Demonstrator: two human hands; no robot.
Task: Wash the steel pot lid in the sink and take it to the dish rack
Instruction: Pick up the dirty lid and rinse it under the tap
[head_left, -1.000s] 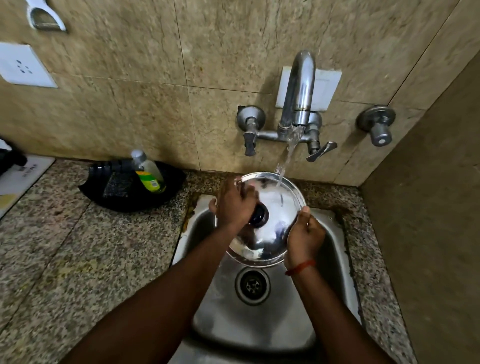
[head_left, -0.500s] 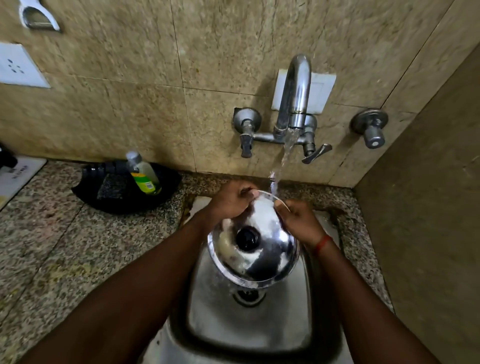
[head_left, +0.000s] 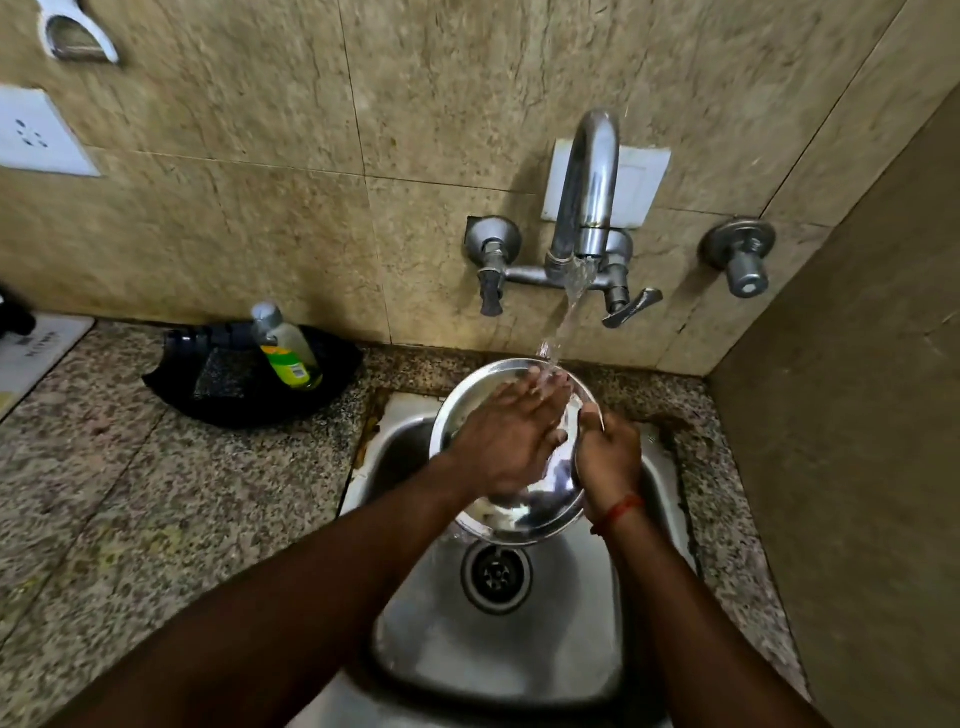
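Rinsing under running water (head_left: 571, 301), the steel pot lid (head_left: 511, 512) is held in the air above the sink (head_left: 519, 660), tilted with its far rim up toward the tap (head_left: 587, 192) and its near rim low, just over the drain (head_left: 497, 574). The left hand (head_left: 511, 436) lies flat across the middle of the lid, its grip released, with the fingers straight and together. Their tips reach the spot where the stream lands. The right hand (head_left: 608, 460) has its grip clamped on the lid's right rim, fingers curled around the edge, and a red thread (head_left: 621, 509) circles its wrist. The flat hand covers the centre of the lid, so I cannot tell which face is turned up. On the speckled stone desk (head_left: 130, 493) to the left of the sink sits a black tray (head_left: 244, 405), which holds a leaning soap bottle (head_left: 288, 351) and a dark scrub pad (head_left: 221, 374). A white socket (head_left: 31, 135) is set in the tiled wall at far left.
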